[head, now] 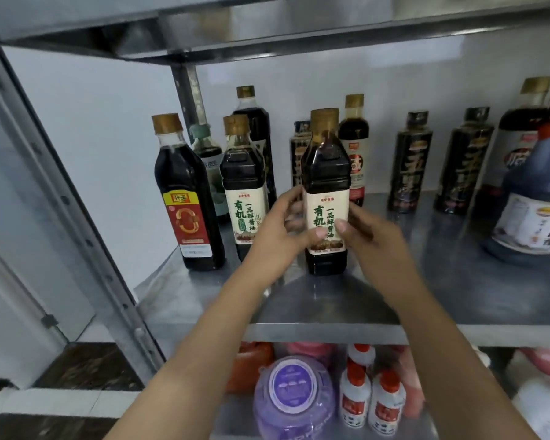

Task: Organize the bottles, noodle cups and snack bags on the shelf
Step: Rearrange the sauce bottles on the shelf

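on the middle steel shelf [473, 287], near its front edge, a dark soy sauce bottle [327, 173] with a cream label stands upright, clamped in the grip of both hands: the left hand [280, 227] and right hand [367, 230] curl round its sides, thumbs pressed on the label. just to its left stands a matching bottle [243, 188], then a red-labelled bottle [188, 198]. black-labelled bottles [410, 163] line the back, and a large jug [527, 211] sits far right. below, a purple tub [294, 395] stands beside small red-capped bottles [356, 395].
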{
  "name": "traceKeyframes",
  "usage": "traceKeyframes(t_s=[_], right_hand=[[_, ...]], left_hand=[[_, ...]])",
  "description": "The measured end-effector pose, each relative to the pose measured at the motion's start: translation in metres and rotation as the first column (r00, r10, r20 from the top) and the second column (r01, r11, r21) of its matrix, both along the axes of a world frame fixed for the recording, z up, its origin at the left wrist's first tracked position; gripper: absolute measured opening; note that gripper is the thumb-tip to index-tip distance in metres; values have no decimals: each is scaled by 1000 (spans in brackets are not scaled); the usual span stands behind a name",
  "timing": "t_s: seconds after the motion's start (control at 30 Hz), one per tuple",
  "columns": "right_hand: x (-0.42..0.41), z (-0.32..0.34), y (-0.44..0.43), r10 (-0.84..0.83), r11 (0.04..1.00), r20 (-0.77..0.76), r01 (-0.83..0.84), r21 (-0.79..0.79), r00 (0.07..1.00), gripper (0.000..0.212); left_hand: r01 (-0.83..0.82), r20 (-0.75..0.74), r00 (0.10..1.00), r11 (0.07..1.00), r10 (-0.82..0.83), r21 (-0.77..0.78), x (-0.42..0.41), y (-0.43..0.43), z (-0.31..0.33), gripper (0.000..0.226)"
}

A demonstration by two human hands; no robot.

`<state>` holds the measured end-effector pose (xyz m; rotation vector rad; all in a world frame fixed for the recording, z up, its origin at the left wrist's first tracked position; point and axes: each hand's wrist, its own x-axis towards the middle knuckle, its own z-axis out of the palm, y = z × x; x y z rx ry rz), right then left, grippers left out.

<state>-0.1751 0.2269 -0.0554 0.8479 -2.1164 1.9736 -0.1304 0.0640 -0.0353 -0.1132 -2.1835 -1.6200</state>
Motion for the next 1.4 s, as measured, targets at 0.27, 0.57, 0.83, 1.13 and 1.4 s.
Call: traceKeyframes(t_s=[0.27,0.57,0.83,1.13,1.4], right_hand=[[-3,13,0,-33,996,68,38,-77,997,31],[-6,1,24,-30,993,100,41,-108,995,43],[-3,-11,24,-19,994,30,22,-108,999,43],[-1,-15,22,-58,994,15,59,-96,998,43],[4,-15,19,-54,997,1,54,-49,999,38]], left_hand=[[50,-72,997,984,-38,174,-13,8,7,57],[97,-94,992,981,-82,167,-22,34,-8,62],[76,-92,994,983,-61,165,-19,37,-16,66],[58,-115,993,986,-40,158,-16,38,-17,65],[47,-143,989,993,-31,108,-14,36,-20,49]])
